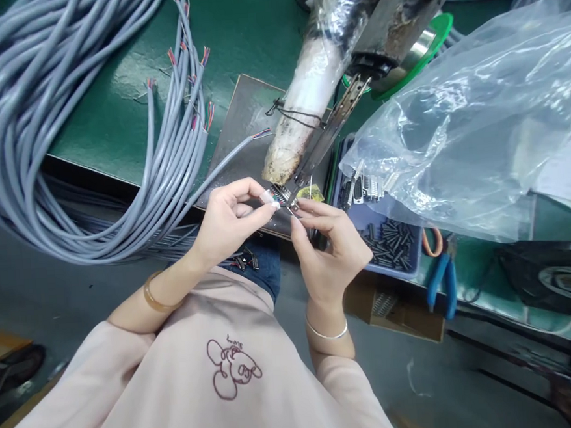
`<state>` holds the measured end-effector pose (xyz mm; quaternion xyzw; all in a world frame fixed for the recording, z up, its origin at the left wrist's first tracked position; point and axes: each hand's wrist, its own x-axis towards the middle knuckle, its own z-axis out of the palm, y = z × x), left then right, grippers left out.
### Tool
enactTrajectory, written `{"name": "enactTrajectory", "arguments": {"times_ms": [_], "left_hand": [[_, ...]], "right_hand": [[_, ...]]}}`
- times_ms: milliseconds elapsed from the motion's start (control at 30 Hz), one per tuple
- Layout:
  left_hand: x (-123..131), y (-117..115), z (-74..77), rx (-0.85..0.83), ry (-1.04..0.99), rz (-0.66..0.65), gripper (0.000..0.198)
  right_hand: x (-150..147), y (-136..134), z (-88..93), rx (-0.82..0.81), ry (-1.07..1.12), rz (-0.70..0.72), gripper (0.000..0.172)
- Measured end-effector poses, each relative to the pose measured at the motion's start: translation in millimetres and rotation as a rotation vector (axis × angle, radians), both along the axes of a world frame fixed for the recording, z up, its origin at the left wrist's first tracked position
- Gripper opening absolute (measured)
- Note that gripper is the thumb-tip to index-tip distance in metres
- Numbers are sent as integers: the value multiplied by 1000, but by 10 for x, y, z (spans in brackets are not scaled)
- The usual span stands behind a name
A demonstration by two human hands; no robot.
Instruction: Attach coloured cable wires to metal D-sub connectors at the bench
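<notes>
My left hand (pixel 234 217) pinches thin coloured wires close to a small multi-pin connector (pixel 283 194). The connector sits at the lower end of a metal arm (pixel 331 132), beside a tapered, wrapped body (pixel 297 102) with a browned tip. Just right of the connector, my right hand (pixel 329 243) is closed in a pinch, and a thin strand shows at its fingertips. The fingers partly hide the wires and the connector. A yellowish pad (pixel 311 193) lies behind the right fingers.
Grey cables (pixel 64 125) with stripped ends are heaped at left. A blue bin (pixel 407 272) holds connectors and short black tubes. Clear plastic (pixel 474 116) drapes over its back. Blue-handled cutters (pixel 444 278) lie right of it. A green-rimmed spool (pixel 441 30) stands behind.
</notes>
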<state>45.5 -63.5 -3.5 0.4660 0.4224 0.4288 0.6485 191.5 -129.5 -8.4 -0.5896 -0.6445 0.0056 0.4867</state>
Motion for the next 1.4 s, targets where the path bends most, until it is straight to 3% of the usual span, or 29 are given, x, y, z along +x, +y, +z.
{"name": "enactTrajectory", "arguments": {"times_ms": [333,800,1000,1133,1200,1267,1333,1400], "left_hand": [[-58,-7,-14,-46,32,-108,14],[-86,-170,-52,199,206,-73,8],[-101,-243,-110,201,201,-115,9],[-153,-305,-142,83,166,-262,13],[-191,-345,-155,70,164,-330,14],[-223,-389,-174,89,163,-355,15],[-244,-433,-201,73,139,-320,17],[-255,-471,-228,0,68,-255,20]], "right_hand": [[54,-32,-3,-9,-147,21,14],[63,-123,-66,108,-308,17,16],[39,-192,-65,100,-307,3,14],[87,-221,-96,85,-121,-63,6],[145,-247,-67,200,-80,-144,11],[209,-314,7,422,-123,-191,24],[258,-425,103,550,-134,-160,24],[275,-546,183,447,-69,-143,12]]}}
